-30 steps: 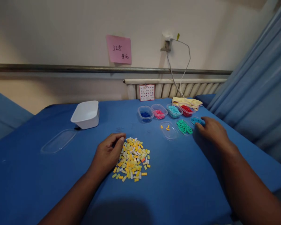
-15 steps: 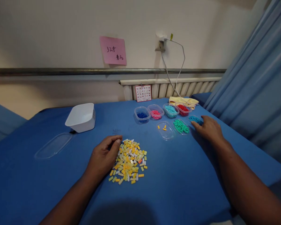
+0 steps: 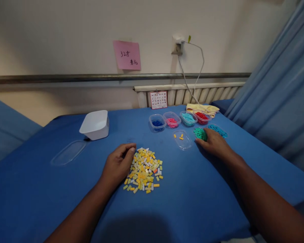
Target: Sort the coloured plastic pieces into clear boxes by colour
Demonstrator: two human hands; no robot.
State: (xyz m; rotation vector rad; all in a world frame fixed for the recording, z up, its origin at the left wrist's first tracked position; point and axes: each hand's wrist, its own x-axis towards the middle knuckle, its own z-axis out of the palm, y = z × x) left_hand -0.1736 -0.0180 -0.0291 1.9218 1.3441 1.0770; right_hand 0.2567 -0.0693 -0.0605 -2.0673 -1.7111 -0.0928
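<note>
My left hand rests at the left edge of a heap of small toy building bricks, mostly yellow and white. Its fingers are curled, thumb near the index finger; whatever they may hold is hidden. Over at the right, my right hand touches the near right side of green bricks in a shallow clear tray. Its thumb and fingers are apart around that side. Just beyond lie blue bricks in another shallow tray. To the left, a clear lid bears a few orange-yellow bricks.
Clear tubs of dark blue, pink, light blue and red bricks line the back. A yellow cloth lies behind them. A white bin and an upturned clear lid are at left.
My right hand has moved left from the blue bricks to the green ones, uncovering the blue tray. My left hand stays by the heap. The view has shifted slightly.
</note>
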